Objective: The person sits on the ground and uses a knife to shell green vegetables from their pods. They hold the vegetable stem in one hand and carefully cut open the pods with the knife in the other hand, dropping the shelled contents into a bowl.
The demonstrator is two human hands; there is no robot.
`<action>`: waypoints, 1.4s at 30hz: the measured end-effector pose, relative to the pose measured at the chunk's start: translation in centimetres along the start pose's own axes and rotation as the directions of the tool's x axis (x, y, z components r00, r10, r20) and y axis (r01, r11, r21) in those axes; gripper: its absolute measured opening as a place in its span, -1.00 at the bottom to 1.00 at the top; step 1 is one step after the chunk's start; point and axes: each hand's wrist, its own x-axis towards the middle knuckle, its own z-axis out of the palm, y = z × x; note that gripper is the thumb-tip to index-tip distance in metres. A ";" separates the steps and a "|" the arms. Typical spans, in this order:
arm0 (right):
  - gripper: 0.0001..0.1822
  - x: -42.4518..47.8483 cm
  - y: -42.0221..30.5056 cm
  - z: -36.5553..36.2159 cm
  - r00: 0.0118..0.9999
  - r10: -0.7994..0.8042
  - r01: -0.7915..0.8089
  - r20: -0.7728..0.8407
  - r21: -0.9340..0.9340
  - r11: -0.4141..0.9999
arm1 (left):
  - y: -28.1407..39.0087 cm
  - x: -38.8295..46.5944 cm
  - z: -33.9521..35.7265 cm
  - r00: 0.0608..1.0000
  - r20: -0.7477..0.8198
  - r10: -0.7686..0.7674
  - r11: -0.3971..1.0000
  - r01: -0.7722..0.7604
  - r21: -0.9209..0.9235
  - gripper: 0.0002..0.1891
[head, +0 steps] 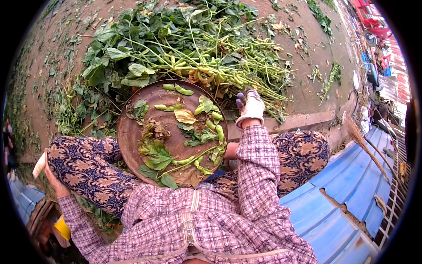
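My right hand point(252, 105) wears a whitish glove with purple fingertips. Its fingers are at the near side of a heap of uprooted soybean plants point(204, 62), by the stem ends; whether they grip a stem is unclear. At the far left, my left hand point(54, 176) is down beside my left knee, its fingers mostly hidden. Something white point(39, 165), perhaps part of a glove, shows against it. Before me, a round brown metal tray point(165, 128) carries loose green bean pods point(220, 133), a yellow leaf point(185, 116), green leaves point(158, 156) and dry scraps.
Scattered leaves litter the muddy ground point(306, 66). Blue corrugated sheeting point(329, 211) lies on the right, with a straw broom point(366, 145) over it and a metal grid point(392, 211) beyond. A yellow container point(62, 227) is at lower left. Red objects point(371, 19) stand at upper right.
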 end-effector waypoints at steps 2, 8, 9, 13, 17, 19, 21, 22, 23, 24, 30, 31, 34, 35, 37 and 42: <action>-0.74 2.1 0.6 0.4 0.998 0.018 -0.009 -0.063 0.144 0.989 | -0.2 -0.2 -1.5 0.999 -0.029 -0.024 1.000 0.025 0.017 -0.61; -0.67 5.2 -0.5 1.2 0.995 0.087 -0.066 -0.040 0.377 0.924 | -0.8 -0.7 -4.0 0.996 -0.074 -0.053 0.998 0.055 0.034 -0.62; -0.68 4.9 -1.1 1.6 0.997 0.073 -0.067 -0.002 0.385 0.921 | -0.9 -0.8 -4.1 0.996 -0.078 -0.046 0.998 0.048 0.028 -0.62; -0.70 1.5 -3.5 2.1 1.000 0.006 -0.011 0.026 0.175 0.985 | -1.2 -0.5 -4.9 0.997 -0.071 -0.023 1.000 0.024 0.015 -0.63; -0.65 -1.9 -7.4 1.7 0.963 -0.165 0.182 0.214 -0.061 0.981 | -1.7 0.8 -5.3 0.997 -0.050 0.054 0.999 -0.053 0.008 -0.64; -0.65 -4.4 -9.5 2.2 0.906 -0.263 0.304 0.331 -0.077 0.950 | -2.0 1.5 -5.8 0.992 -0.032 0.125 0.992 -0.125 0.025 -0.64; -0.65 -8.0 -11.3 2.7 0.823 -0.369 0.429 0.432 -0.045 0.902 | -2.7 2.2 -6.4 0.970 0.001 0.241 0.967 -0.241 0.080 -0.64; -0.65 -9.8 -12.1 3.1 0.770 -0.417 0.485 0.483 -0.019 0.874 | -2.3 1.9 -6.1 0.947 0.042 0.317 0.936 -0.320 0.145 -0.66; -0.65 -11.9 -12.7 3.5 0.710 -0.463 0.537 0.531 0.018 0.843 | -2.2 1.0 -5.8 0.896 0.060 0.440 0.861 -0.440 0.256 -0.74; -0.65 -13.7 -13.4 3.8 0.652 -0.506 0.578 0.565 0.061 0.814 | -1.5 0.3 -5.4 0.865 0.073 0.497 0.788 -0.485 0.380 -0.77; -0.64 -23.9 -16.1 3.5 0.285 -0.697 0.717 0.658 0.337 0.611 | 2.2 -5.5 -0.9 0.747 0.125 0.653 0.694 -0.657 0.295 -0.80; -0.64 -25.3 -16.4 3.8 0.212 -0.711 0.716 0.670 0.389 0.580 | 2.4 -7.5 0.2 0.738 0.118 0.665 0.702 -0.671 0.238 -0.81; -0.63 -29.2 -17.9 0.3 0.113 -0.779 0.731 0.617 0.479 0.486 | 2.9 -12.0 6.9 0.663 0.408 0.627 0.720 -0.693 0.019 -0.84; -0.63 -30.2 -17.8 -0.4 0.079 -0.775 0.731 0.627 0.492 0.473 | 2.7 -13.9 8.5 0.602 0.484 0.635 0.716 -0.693 -0.077 -0.85; -0.63 -30.3 -17.0 -3.4 0.092 -0.749 0.740 0.656 0.458 0.492 | 2.4 -16.3 12.2 0.457 0.697 0.552 0.755 -0.629 -0.186 -0.91; -0.69 -24.7 -9.4 -10.2 0.377 -0.619 0.674 0.689 0.255 0.693 | -1.4 -22.0 18.6 0.171 0.866 0.471 0.766 -0.567 -0.304 -0.89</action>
